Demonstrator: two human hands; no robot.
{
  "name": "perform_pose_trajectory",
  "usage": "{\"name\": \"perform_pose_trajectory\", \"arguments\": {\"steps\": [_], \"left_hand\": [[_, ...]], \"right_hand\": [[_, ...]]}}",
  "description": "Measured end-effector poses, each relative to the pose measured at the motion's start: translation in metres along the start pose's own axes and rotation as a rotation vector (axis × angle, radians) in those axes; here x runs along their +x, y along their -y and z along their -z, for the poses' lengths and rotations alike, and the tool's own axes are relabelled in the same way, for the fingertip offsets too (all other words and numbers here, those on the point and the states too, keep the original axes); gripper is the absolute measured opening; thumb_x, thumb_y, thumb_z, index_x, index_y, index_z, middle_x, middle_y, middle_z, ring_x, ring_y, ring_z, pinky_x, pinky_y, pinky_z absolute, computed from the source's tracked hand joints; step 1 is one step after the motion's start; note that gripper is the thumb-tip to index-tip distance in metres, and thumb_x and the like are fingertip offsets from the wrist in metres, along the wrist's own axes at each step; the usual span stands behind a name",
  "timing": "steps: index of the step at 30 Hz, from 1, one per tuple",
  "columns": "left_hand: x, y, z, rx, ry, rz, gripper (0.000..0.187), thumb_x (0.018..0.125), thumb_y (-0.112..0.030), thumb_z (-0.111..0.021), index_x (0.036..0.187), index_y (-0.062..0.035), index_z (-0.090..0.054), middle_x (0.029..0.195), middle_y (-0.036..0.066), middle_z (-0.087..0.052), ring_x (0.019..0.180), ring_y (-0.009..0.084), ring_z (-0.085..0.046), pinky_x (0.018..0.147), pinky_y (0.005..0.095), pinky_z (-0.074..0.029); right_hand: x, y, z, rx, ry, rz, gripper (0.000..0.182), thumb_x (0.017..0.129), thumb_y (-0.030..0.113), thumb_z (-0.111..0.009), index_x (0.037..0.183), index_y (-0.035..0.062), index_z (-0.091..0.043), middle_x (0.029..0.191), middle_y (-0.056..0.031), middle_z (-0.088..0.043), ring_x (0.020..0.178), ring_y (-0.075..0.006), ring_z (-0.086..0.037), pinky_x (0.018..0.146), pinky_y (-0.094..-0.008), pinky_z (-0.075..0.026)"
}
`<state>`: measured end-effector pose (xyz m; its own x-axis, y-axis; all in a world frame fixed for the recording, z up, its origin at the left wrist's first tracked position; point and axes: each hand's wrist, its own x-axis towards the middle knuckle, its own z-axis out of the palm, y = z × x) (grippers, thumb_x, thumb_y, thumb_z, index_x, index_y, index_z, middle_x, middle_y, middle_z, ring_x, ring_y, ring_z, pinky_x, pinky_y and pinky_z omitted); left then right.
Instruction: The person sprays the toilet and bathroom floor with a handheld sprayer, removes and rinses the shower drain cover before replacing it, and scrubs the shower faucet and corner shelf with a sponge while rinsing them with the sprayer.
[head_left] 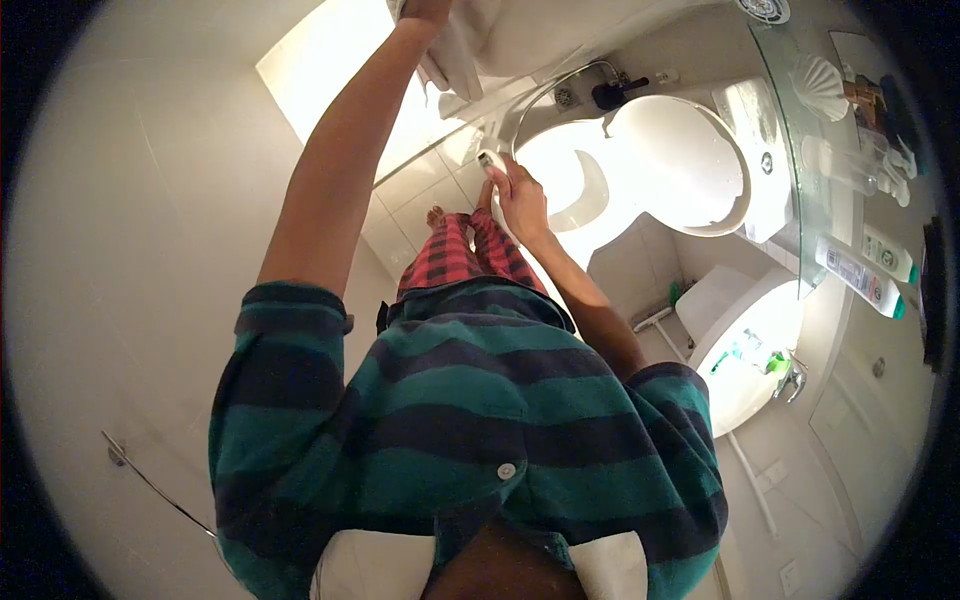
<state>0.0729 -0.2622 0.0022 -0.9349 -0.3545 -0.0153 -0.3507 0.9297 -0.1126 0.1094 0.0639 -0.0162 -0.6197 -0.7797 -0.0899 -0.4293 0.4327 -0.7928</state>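
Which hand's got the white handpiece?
The right hand: its fingers close around the white handpiece, while the left arm reaches away to the picture's top edge.

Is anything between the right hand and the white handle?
Nothing visible: the right hand is closed around the white handle. A thin hose curves just beyond, without coming between them.

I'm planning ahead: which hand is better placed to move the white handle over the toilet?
Probably the right hand: it grips the white handle beside the toilet. The left hand is mostly cut off at the top edge.
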Motion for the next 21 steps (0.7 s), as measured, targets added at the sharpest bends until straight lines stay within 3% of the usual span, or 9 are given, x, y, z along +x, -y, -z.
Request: {"name": "perform_pose_trajectory", "arguments": {"steps": [3,8,10,11,14,15,16,19,21], "left_hand": [[-0.006,-0.016,0.007,-0.097,-0.037,-0.181,0.043,0.078,-0.014,-0.050,0.120,-0.0191,-0.044,0.128,0.002,-0.038,0.116,0.0219,-0.037,0.100,0.0317,-0.028],[-0.078,-0.068,-0.003,-0.135,-0.207,-0.682,0.049,0.075,-0.012,-0.053,0.121,-0.0245,-0.043,0.130,-0.001,-0.036,0.117,0.0194,-0.037,0.104,0.0351,-0.024],[-0.139,-0.054,0.005,-0.472,0.135,-0.485,0.046,0.073,-0.006,-0.055,0.117,-0.0167,-0.048,0.117,0.002,-0.051,0.110,0.0231,-0.045,0.103,0.0392,-0.023],[-0.185,-0.040,-0.001,-0.670,-0.068,-0.278,0.034,0.075,-0.005,-0.053,0.108,-0.0112,-0.055,0.106,0.004,-0.057,0.099,0.0246,-0.052,0.097,0.0386,-0.032],[-0.322,-0.003,-0.060,-0.939,0.028,0.618,0.018,0.083,-0.010,-0.049,0.093,-0.0066,-0.062,0.096,0.010,-0.061,0.086,0.0163,-0.058,0.075,0.0287,-0.046],[-0.364,0.008,-0.092,-1.120,0.057,0.729,0.018,0.083,-0.010,-0.048,0.094,-0.0059,-0.062,0.096,0.009,-0.061,0.086,0.0154,-0.058,0.075,0.0279,-0.046],[-0.413,0.009,-0.106,-1.297,0.074,0.858,0.019,0.084,-0.010,-0.047,0.095,-0.0052,-0.062,0.097,0.009,-0.061,0.085,0.0145,-0.058,0.075,0.0271,-0.045],[-0.507,-0.011,-0.095,-1.710,-0.053,1.263,0.018,0.081,-0.008,-0.049,0.093,-0.0058,-0.063,0.092,0.004,-0.063,0.078,0.0142,-0.059,0.069,0.0255,-0.046],[-0.564,-0.024,-0.111,-2.003,-0.486,1.278,0.018,0.081,-0.011,-0.050,0.092,-0.0061,-0.063,0.091,0.003,-0.063,0.076,0.0145,-0.060,0.068,0.0241,-0.046]], "right_hand": [[0.006,-0.004,-0.006,0.134,-0.021,-0.089,0.039,0.087,0.032,-0.044,0.110,0.0016,-0.050,0.077,-0.0189,-0.059,0.067,-0.0314,-0.059,0.060,-0.0362,-0.046],[-0.008,0.011,-0.025,0.020,0.405,0.012,0.037,0.086,0.032,-0.046,0.107,0.0022,-0.053,0.081,-0.0203,-0.059,0.070,-0.0280,-0.059,0.064,-0.0346,-0.046],[-0.022,0.020,-0.043,0.138,0.586,0.054,0.037,0.085,0.033,-0.046,0.106,0.0043,-0.055,0.089,-0.0218,-0.058,0.080,-0.0350,-0.059,0.069,-0.0387,-0.046],[-0.028,0.046,-0.042,0.203,0.701,-0.007,0.036,0.085,0.033,-0.046,0.105,0.0049,-0.056,0.095,-0.0182,-0.059,0.081,-0.0316,-0.060,0.072,-0.0353,-0.046],[-0.052,0.067,-0.073,0.373,0.955,0.220,0.037,0.085,0.033,-0.047,0.107,0.0046,-0.055,0.097,-0.0165,-0.059,0.083,-0.0278,-0.059,0.074,-0.0330,-0.045],[-0.051,0.088,-0.080,0.395,0.927,0.328,0.038,0.087,0.028,-0.047,0.114,0.0028,-0.050,0.093,-0.0131,-0.061,0.077,-0.0157,-0.057,0.070,-0.0280,-0.045],[-0.060,0.109,-0.087,0.403,1.001,0.344,0.037,0.086,0.028,-0.047,0.114,0.0029,-0.050,0.093,-0.0128,-0.061,0.077,-0.0155,-0.057,0.070,-0.0280,-0.045],[-0.084,0.154,-0.117,0.393,1.225,0.400,0.037,0.086,0.026,-0.048,0.114,0.0034,-0.050,0.088,-0.0107,-0.062,0.076,-0.0149,-0.057,0.069,-0.0275,-0.045],[-0.099,0.168,-0.143,0.401,1.243,0.449,0.036,0.086,0.026,-0.049,0.114,0.0039,-0.050,0.086,-0.0105,-0.063,0.071,-0.0141,-0.057,0.067,-0.0273,-0.045]]}}
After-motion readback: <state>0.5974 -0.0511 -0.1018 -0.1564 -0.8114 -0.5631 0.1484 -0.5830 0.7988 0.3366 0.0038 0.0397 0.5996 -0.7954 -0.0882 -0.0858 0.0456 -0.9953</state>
